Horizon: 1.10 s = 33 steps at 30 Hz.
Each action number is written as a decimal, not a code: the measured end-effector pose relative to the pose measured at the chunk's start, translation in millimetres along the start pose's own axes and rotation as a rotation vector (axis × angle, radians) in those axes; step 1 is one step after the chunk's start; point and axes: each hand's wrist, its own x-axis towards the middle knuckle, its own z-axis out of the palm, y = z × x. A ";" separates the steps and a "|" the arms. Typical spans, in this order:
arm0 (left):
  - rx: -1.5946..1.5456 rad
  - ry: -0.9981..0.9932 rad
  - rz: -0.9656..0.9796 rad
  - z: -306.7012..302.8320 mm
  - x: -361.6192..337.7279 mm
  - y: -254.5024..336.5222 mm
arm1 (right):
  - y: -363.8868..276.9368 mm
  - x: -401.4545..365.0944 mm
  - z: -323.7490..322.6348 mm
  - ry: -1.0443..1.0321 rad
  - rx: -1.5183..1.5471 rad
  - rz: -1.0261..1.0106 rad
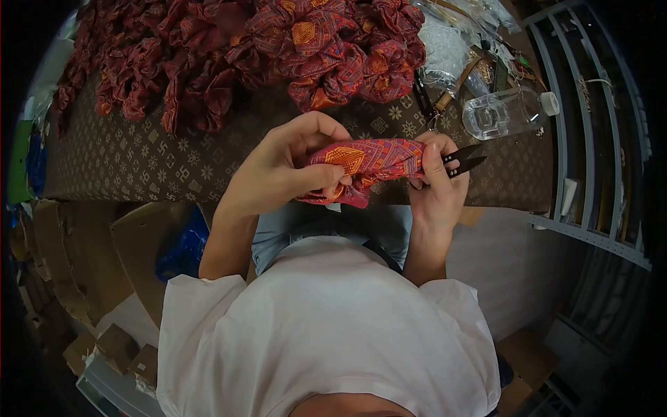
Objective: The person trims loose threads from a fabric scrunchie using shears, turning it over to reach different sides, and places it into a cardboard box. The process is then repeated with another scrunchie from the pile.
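A rolled or folded piece of red patterned fabric [389, 158] is stretched between my two hands, just over the near edge of the table. My left hand [285, 163] grips its left end, thumb on top across an orange diamond motif. At the other end, my right hand [441, 174] pinches the cloth between thumb and fingers. Small black thread snips [467, 161] are tucked in the same right hand, blades pointing right and slightly apart. A small white bit, perhaps a label, shows beneath the cloth.
Gathered red patterned fabric pieces [208, 62] are heaped along the table's back. A clear plastic bottle [504, 115] lies on its side at right, near straps and plastic bags [445, 52]. A metal rack [590, 139] borders the brown patterned tablecloth [132, 156]. Cardboard boxes [149, 243] stand below left.
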 end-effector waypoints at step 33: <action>0.066 0.320 0.300 18.5 8.4 -15.6 | -5.4 4.7 16.7 -0.019 -0.355 0.055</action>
